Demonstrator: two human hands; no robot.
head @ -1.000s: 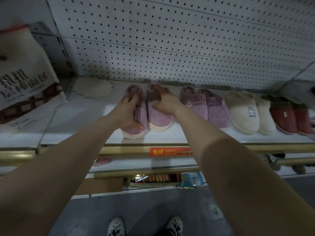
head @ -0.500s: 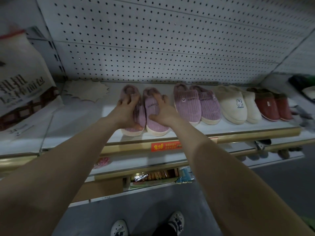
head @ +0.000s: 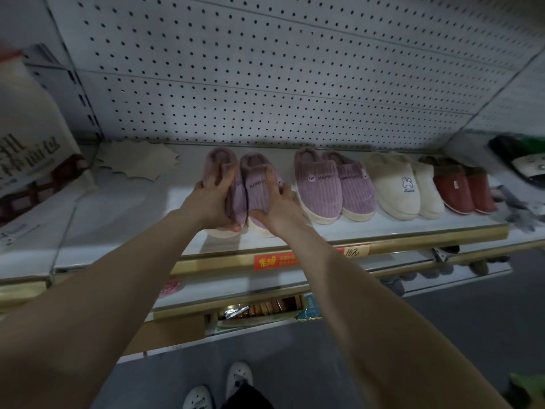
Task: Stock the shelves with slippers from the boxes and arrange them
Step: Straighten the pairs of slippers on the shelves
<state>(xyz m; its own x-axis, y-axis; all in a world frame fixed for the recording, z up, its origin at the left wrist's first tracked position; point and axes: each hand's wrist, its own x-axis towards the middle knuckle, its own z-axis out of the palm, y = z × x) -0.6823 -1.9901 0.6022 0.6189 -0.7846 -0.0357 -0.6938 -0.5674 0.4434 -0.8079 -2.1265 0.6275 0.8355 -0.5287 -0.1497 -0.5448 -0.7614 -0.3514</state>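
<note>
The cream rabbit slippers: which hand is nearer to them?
Right. The right hand grips a purple slipper left of the cream slippers; the left hand grips its mate, farther left.

The scene was dim and bluish, with no lamp in view. The brightest patch lay on the white shelf (head: pixel 124 208) at centre left, while the floor (head: pixel 295 364) sat in deep shadow. Wide-angle distortion bowed the lines of the pegboard (head: pixel 265 69). The carton (head: pixel 26 137) at the left edge was smeared by blur. Lettering on the purple slippers (head: pixel 259 184) in the middle was readable.
</note>
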